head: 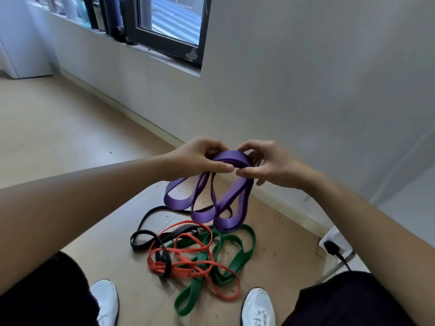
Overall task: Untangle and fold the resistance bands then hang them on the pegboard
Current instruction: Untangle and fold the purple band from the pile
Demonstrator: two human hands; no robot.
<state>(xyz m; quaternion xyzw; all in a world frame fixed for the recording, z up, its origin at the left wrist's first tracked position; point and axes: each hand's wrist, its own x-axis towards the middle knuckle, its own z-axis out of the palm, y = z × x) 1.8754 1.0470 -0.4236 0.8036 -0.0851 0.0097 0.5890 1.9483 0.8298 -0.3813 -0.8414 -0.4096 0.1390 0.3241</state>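
A wide purple resistance band hangs in several folded loops from both my hands above the floor. My left hand pinches the gathered top of the loops from the left. My right hand grips the same bunch from the right, fingertips nearly touching the left thumb. On the wooden floor below lies a tangled pile: a green band, a thin red-orange band and a black band threaded through one another. No pegboard is in view.
My two white shoes stand either side of the pile's near edge. A pale wall with a skirting board runs behind. A white power strip with a black plug sits at right. A dark-framed window is up at the back.
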